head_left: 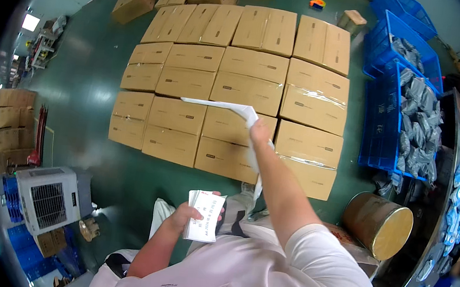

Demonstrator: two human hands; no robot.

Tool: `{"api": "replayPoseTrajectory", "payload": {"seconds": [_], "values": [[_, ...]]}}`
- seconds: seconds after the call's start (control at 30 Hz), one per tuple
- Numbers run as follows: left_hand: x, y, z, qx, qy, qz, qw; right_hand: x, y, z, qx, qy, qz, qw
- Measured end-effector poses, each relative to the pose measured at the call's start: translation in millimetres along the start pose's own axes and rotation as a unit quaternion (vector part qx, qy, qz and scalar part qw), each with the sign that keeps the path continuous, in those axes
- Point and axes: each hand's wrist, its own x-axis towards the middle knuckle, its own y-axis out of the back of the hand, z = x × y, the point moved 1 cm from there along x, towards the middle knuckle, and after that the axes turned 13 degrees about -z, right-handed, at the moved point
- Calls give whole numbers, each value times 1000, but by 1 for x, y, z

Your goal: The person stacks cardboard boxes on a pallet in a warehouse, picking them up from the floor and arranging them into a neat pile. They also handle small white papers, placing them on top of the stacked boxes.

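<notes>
Left hand (pixel 182 217): gripping stacked white printed cards (pixel 205 218)
Right hand (pixel 261 132): gripping a white strip (pixel 243 110) over cardboard cartons (pixel 248 83)
Cartons: closed, in rows on green floor (pixel 82 121)

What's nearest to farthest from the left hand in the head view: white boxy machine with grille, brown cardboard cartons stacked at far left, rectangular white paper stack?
1. Paper stack, in the left hand
2. Machine, left side
3. Cartons, far left
</notes>
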Motion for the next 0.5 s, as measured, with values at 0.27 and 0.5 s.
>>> {"api": "replayPoseTrajectory", "payload": {"seconds": [0.27, 0.5], "values": [[53, -1, -13, 23, 28, 27, 999, 7, 107, 141, -47, 2, -3, 999], [119, -16, -90, -62, 0, 94, 994, -16, 180, 248, -431, 209, -71, 875]]}}
